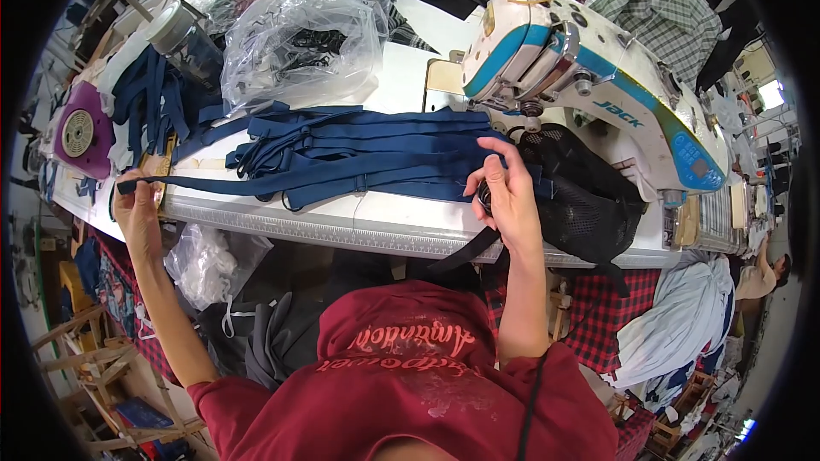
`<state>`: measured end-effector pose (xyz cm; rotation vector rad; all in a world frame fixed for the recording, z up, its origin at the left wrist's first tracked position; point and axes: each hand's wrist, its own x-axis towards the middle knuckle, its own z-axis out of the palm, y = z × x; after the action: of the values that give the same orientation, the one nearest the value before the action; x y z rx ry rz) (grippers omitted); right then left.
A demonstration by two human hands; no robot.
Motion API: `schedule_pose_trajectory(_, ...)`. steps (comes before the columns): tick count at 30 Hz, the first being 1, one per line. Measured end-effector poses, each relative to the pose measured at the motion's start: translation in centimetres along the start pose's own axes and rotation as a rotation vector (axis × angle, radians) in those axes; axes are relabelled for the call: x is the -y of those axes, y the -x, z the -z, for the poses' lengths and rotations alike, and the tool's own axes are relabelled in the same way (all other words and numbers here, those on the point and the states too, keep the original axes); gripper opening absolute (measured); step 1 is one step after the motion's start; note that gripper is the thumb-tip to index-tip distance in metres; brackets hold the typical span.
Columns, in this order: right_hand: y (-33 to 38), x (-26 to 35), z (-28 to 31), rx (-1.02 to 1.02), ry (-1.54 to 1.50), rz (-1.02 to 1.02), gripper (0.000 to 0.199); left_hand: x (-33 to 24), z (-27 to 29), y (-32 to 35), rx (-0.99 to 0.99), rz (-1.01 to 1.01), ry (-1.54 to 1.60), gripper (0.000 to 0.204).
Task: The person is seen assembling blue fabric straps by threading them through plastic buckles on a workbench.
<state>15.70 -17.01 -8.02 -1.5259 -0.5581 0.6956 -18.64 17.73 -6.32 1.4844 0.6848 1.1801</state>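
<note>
At the far left I see my left hand [137, 201] pinching one end of a navy strap [282, 179], stretched along the front of the white surface [342, 226]. Behind it lie more straps [359, 141] and a clear plastic bag [299, 43]. My right hand [506, 192] grips the strap's other end beside black mesh fabric [589, 196], under the sewing machine [581, 68].

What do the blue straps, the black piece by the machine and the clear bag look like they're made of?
Blue straps: probably woven webbing, matte, flat, lying limp. Black piece: likely mesh fabric, with visible open holes. Clear bag: thin plastic film, glossy and crinkled.
</note>
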Motion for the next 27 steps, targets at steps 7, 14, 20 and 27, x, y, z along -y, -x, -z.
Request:
schedule_pose_trajectory(7,1.0,-0.5,0.6,0.062,-0.335,0.021,0.029,-4.3,-12.8,3.3,0.428,-0.136,-0.029,0.009)
schedule_pose_trajectory(14,2.5,-1.0,-0.3,0.094,-0.39,-0.027,0.027,-4.6,-22.0,7.2,0.78,0.23,-0.168,0.011)
schedule_pose_trajectory(20,3.5,-1.9,-2.3,0.154,-0.422,-0.064,0.019,-3.0,-25.8,9.6,0.883,0.162,-0.379,0.018)
schedule_pose_trajectory(27,3.4,-1.3,-3.8,0.15,-0.281,-0.072,0.019,-2.4,-25.9,10.6,0.945,0.231,-0.275,0.021)
